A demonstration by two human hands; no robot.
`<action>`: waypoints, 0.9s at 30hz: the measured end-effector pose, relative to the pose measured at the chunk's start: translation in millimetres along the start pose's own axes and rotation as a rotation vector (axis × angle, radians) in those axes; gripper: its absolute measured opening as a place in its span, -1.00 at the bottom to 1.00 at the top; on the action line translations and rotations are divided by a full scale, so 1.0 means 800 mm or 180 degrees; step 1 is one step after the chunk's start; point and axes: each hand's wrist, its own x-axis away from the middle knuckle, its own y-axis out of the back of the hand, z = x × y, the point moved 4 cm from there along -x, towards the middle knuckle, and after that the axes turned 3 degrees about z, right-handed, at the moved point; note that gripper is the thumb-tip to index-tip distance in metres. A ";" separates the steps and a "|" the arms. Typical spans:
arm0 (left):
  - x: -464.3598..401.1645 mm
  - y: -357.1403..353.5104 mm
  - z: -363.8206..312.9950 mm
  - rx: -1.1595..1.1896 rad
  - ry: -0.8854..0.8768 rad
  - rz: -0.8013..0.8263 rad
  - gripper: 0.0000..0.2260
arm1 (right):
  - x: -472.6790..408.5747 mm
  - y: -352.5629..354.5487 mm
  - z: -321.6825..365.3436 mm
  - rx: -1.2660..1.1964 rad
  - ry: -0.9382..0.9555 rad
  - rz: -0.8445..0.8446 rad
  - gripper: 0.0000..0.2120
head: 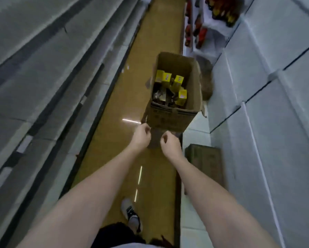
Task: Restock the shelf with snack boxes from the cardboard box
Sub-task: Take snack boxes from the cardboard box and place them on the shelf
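The open cardboard box [173,97] of yellow snack boxes [177,81] stands on the aisle floor [118,140]; left hand [141,136] and right hand [170,144], fingers loosely curled and empty, reach near its front wall, so a careless tug could tip it.

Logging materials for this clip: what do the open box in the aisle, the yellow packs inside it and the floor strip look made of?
Cardboard box: brown corrugated cardboard, matte, with soft creased flaps and printed dark stripes. Yellow snack boxes: probably thin printed paperboard, sharp-edged; blur hides detail. Floor: a smooth, glossy tan surface that mirrors ceiling lights, perhaps polished tile or vinyl.
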 end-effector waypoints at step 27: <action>-0.493 -0.161 -0.143 -0.0735 0.0242 0.0406 -0.87 | -0.520 0.148 -0.115 -0.0085 -0.0285 0.0059 -0.77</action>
